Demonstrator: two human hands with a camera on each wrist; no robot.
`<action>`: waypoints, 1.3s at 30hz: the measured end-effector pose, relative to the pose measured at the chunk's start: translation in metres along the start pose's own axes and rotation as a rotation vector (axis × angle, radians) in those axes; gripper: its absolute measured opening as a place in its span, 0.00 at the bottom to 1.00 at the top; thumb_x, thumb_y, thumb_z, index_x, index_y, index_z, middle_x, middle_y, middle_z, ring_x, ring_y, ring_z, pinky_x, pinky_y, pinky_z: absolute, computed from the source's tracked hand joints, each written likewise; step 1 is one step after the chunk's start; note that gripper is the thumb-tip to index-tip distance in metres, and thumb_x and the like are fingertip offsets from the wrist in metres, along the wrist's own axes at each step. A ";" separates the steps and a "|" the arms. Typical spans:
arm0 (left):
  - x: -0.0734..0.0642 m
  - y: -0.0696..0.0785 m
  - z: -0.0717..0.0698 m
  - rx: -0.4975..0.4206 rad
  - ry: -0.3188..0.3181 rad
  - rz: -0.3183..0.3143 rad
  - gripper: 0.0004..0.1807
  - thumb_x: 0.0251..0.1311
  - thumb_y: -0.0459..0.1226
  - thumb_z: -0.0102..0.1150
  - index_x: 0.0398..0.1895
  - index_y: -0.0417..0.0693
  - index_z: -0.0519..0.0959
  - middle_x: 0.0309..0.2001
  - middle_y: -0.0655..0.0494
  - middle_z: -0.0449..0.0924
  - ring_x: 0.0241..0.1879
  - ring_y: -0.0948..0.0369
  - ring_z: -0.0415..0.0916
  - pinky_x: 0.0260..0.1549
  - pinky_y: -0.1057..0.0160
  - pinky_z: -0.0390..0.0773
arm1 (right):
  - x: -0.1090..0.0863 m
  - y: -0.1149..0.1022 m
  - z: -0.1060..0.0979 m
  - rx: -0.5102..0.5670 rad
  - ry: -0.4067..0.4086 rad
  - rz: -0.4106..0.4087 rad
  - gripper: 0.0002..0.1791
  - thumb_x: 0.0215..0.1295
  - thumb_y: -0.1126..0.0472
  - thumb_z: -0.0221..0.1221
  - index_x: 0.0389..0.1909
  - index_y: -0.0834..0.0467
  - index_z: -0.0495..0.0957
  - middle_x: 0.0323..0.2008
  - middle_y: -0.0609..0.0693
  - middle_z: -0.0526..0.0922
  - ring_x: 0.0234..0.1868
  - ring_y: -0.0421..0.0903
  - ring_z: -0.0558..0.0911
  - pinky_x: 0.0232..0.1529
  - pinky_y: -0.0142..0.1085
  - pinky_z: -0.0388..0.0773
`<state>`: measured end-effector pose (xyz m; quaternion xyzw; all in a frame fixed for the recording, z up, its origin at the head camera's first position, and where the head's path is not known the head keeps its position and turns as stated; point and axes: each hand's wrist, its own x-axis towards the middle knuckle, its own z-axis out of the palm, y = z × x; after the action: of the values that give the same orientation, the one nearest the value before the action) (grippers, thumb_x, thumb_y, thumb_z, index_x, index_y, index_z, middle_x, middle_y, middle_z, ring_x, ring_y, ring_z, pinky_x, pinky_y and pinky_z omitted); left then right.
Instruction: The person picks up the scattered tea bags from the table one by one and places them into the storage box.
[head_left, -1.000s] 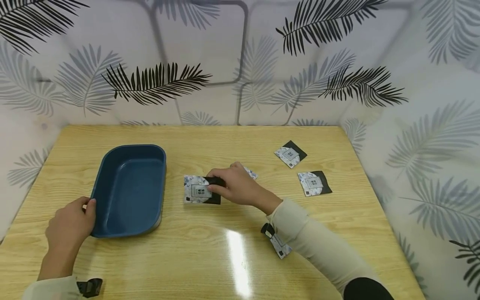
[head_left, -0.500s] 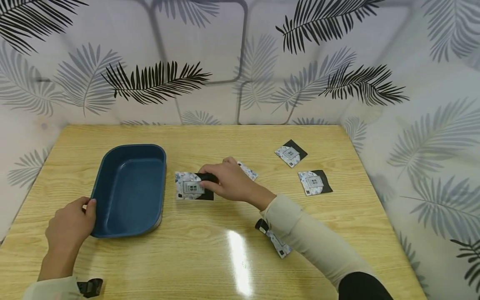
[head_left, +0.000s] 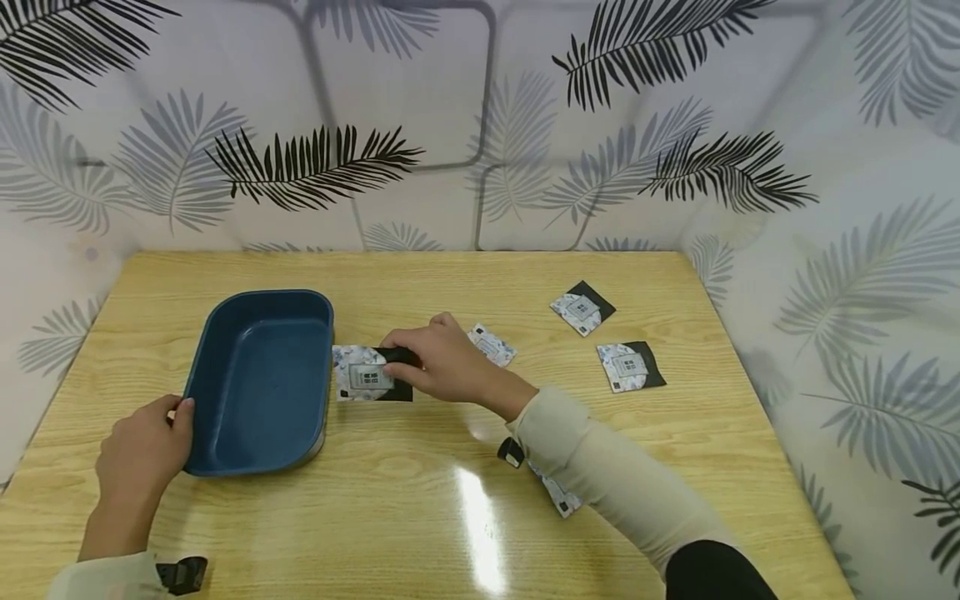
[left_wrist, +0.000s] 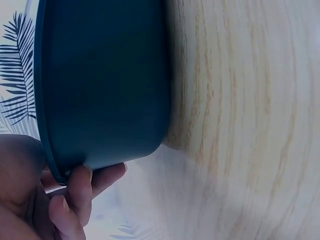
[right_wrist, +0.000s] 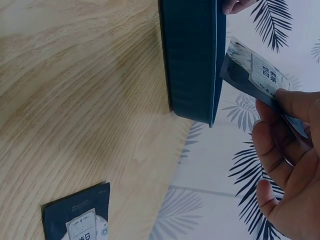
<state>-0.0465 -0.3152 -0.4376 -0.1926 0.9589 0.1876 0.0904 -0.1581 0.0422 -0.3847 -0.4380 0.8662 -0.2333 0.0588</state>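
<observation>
My left hand (head_left: 145, 446) grips the near left rim of a dark blue plastic basin (head_left: 258, 379), thumb on top and fingers curled under the edge, as the left wrist view shows. Between thumb and fingers, my right hand (head_left: 442, 360) pinches a flat sachet (head_left: 362, 375) by its black end. The sachet's white floral end with a grey label points left and overlaps the basin's right rim in the head view. In the right wrist view the held sachet (right_wrist: 255, 70) is above the table, at the height of the rim. Nothing shows inside the basin.
One sachet (head_left: 491, 344) lies just behind my right hand. Two more, a far sachet (head_left: 582, 307) and a nearer sachet (head_left: 630, 367), lie at the right. My right sleeve partly covers another sachet (head_left: 558, 492). Patterned cloth (head_left: 420, 200) stands behind the wooden table (head_left: 360, 525).
My right hand has carried the sachet left to the basin's right rim, uncovering more of the sachet behind it. My left hand and the basin stay in place.
</observation>
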 end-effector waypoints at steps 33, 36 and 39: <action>-0.002 0.002 0.008 -0.016 0.010 -0.027 0.29 0.79 0.48 0.34 0.66 0.32 0.68 0.56 0.25 0.76 0.47 0.26 0.76 0.27 0.39 0.77 | 0.029 -0.024 0.014 -0.022 -0.006 -0.081 0.13 0.74 0.53 0.56 0.54 0.51 0.80 0.41 0.42 0.88 0.27 0.35 0.77 0.33 0.28 0.70; -0.002 0.003 0.008 -0.016 0.010 -0.031 0.29 0.79 0.48 0.33 0.67 0.32 0.67 0.56 0.25 0.76 0.47 0.26 0.76 0.27 0.40 0.77 | 0.031 -0.026 0.018 -0.033 -0.017 -0.086 0.14 0.75 0.53 0.55 0.55 0.51 0.80 0.44 0.42 0.89 0.28 0.35 0.78 0.35 0.29 0.72; -0.003 0.004 0.008 -0.015 0.013 -0.032 0.29 0.79 0.48 0.33 0.67 0.32 0.67 0.55 0.25 0.76 0.46 0.27 0.76 0.27 0.40 0.77 | 0.033 -0.029 0.021 -0.034 -0.026 -0.096 0.15 0.75 0.53 0.55 0.57 0.51 0.79 0.46 0.43 0.89 0.28 0.35 0.79 0.35 0.29 0.73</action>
<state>-0.0447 -0.3080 -0.4428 -0.2100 0.9548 0.1923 0.0858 -0.1505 -0.0062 -0.3861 -0.4829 0.8472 -0.2155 0.0514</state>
